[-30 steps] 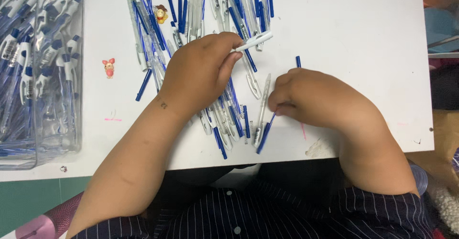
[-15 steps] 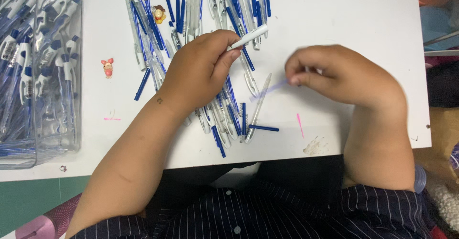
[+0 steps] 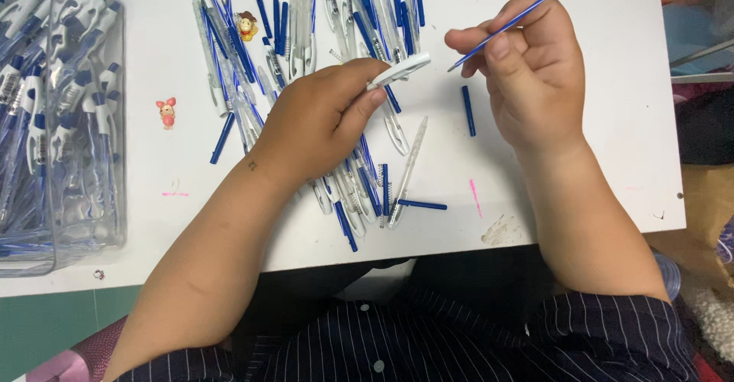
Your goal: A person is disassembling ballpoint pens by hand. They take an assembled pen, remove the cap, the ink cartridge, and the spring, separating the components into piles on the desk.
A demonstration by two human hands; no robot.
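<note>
Holding refill (image 3: 527,15) and barrel (image 3: 401,68) above table (image 3: 612,152) — parts pile (image 3: 336,84) between.

Pen parts spread on the surface (image 3: 581,168), bin at the left.

Bin (image 3: 115,122) (holding assembled pens) sits at the left edge; loose pile of pen parts (image 3: 306,22) lies mid-surface, left hand (image 3: 321,122) over it, right hand (image 3: 527,68) to its right, one cap (image 3: 468,110) between them.

Blue refill (image 3: 520,19), white pen barrel (image 3: 401,68), white table (image 3: 596,160), navy pinstriped shirt (image 3: 428,336).
</note>
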